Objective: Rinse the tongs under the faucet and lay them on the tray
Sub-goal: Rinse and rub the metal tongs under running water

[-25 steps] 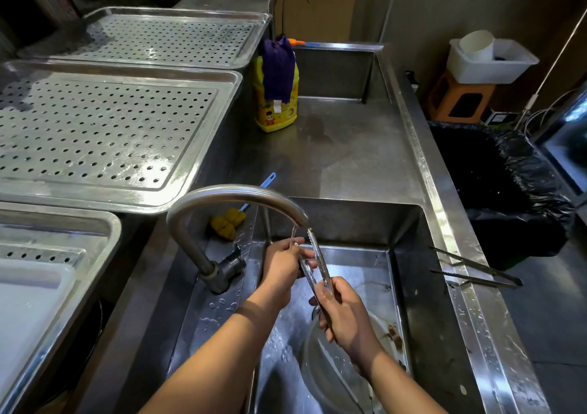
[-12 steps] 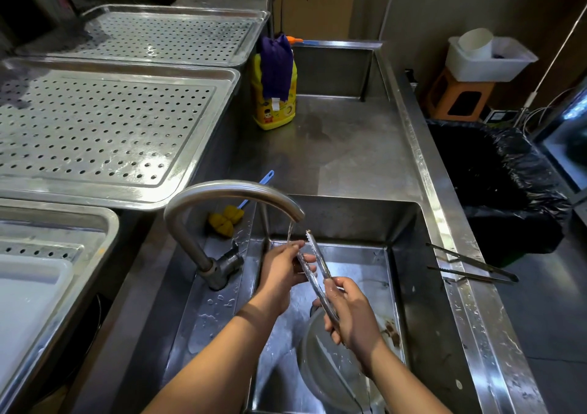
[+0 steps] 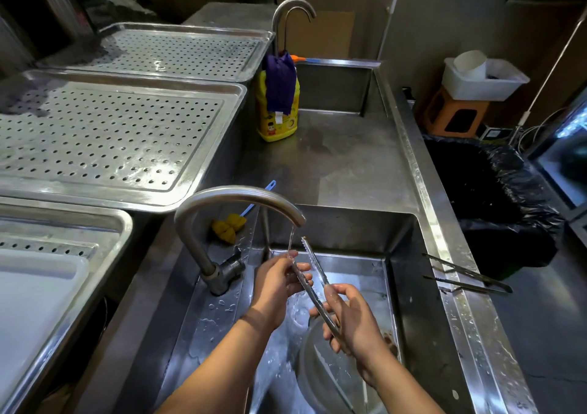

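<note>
Steel sink [image 3: 403, 286] takes the near right of the worktop, with a perforated tray [image 3: 104, 140] to its left; over the basin, the tongs [image 3: 314, 261] tilt under the thin stream from the faucet [image 3: 235, 196]. Right hand [image 3: 355, 324] has its fingers curled round their near end; left hand [image 3: 276, 283] pinches one arm near its far tip.

Dim room — overhead glare on wet steel, bowed wide-angle edges
</note>
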Tool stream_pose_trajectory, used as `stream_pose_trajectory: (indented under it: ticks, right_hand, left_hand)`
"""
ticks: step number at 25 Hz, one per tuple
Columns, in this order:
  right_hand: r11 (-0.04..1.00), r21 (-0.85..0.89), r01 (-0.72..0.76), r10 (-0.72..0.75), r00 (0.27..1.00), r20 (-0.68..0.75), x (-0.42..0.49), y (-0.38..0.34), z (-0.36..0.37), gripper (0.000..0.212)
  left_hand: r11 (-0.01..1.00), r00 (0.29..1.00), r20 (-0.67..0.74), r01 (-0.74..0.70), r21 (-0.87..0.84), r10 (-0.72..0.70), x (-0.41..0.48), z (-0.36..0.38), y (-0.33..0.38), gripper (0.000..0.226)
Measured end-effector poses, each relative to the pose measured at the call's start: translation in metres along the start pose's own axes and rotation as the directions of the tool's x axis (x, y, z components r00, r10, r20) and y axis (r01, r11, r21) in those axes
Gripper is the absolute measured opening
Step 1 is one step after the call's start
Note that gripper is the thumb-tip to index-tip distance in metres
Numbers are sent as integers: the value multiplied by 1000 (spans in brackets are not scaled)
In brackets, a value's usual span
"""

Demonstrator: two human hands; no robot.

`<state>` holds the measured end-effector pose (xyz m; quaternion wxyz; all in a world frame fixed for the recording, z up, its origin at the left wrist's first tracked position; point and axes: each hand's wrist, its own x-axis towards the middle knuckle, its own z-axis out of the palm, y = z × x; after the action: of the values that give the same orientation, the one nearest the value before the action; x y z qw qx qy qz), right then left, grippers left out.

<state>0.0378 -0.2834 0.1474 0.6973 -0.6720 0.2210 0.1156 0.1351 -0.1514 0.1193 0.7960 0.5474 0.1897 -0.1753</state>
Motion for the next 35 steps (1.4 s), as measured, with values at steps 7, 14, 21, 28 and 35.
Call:
stream_pose_trajectory:
  ticks: [7,14,21,28,35]
  right_hand:
    - [1000,-21,-7,7,1000,10,0,1,-1,42]
    - [998,56,-30,30,999,-9,5,6,2,29]
    - [869,-468,161,-128,987,101,21,3,4,25]
    - [993,117,31,-22,997,-74,86,-53,17,34]
    - [968,247,-35,10,995,103,81,-26,22,34]
  left_hand:
    - [999,999,-46,5,36,-3,-5,11,5,16]
    - [992,989,82,121,35,-124,-24,15,-9,33]
    - [977,980,181,41,209,-80,-44,5,-21,36]
    - [931,964,255,-25,365,-74,-35,-9,-7,31]
    - [954,951,293,10,300,-102,-28,-15,-12,32]
